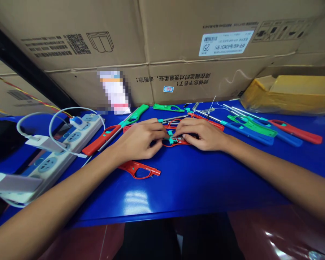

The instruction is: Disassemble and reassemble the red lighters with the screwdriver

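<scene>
At the middle of the blue table lies an opened red stick lighter point(176, 143), with a turquoise trigger piece point(170, 137) and small metal parts showing in its shell. My left hand point(147, 139) reaches in from the left, fingers curled and pinching at the shell's left end by the trigger piece. From the right, my right hand point(202, 133) has its thumb and fingertips closed over the small parts in the shell; what exactly they grip is hidden. Below my left hand lies a loose red half shell point(142, 170), partly covered by the hand.
Red and green lighters point(105, 139) lie left; blue lighters point(249, 131), a green shell point(256, 125) and a red lighter point(298, 131) lie right. A power strip point(78, 141) with cables, a phone point(115, 92), a yellow-taped box point(298, 92) and large cartons point(176, 43) surround the work.
</scene>
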### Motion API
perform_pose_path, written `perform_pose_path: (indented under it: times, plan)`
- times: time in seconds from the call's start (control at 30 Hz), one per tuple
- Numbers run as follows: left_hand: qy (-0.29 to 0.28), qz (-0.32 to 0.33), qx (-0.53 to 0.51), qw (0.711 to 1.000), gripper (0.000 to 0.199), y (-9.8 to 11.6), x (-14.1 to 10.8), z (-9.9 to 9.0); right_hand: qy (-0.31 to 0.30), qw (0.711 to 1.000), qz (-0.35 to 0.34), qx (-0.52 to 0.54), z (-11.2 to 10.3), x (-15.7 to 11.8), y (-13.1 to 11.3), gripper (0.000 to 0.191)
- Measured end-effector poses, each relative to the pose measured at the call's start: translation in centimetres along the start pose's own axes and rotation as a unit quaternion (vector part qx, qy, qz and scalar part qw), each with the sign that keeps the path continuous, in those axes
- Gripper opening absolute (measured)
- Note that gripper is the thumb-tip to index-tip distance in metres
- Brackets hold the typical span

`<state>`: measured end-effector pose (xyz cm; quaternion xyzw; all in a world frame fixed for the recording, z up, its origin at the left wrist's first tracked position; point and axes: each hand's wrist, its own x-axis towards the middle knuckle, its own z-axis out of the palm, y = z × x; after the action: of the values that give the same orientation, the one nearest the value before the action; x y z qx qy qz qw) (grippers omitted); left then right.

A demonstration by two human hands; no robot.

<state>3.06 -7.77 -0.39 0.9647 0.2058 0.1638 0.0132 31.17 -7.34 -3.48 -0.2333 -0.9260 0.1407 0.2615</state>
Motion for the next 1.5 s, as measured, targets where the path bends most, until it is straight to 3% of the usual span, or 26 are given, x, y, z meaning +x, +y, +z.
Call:
perform_pose_path:
  times: [0.53,0.63,0.87,1.07,1.5]
  plan:
    - [-0.026,-0.009,-0.002,1.0,0.027,0.2,0.2,-0.3,-0.057,0.981,-0.106,-0.153,-0.8,0.3,-0.9,0.029]
    - [-0.034,-0.007,0.004,0.999,0.027,-0.1,0.1,-0.5,-0.058,0.984,-0.089,-0.142,-0.6,0.2,-0.9,0.028]
    - [-0.042,-0.042,-0.024,0.998,0.025,-1.4,-0.2,-2.2,-0.056,0.993,0.023,-0.098,-1.3,-0.2,-0.5,0.041]
    - [-0.091,-0.041,-0.042,0.994,0.02,-2.8,-0.6,-3.0,-0.107,0.991,0.022,-0.08,-2.2,-0.3,0.0,0.032]
    - [-0.111,-0.023,-0.028,0.993,0.019,-2.3,-0.4,-2.5,-0.108,0.991,0.039,-0.066,-1.5,0.1,-0.5,0.031]
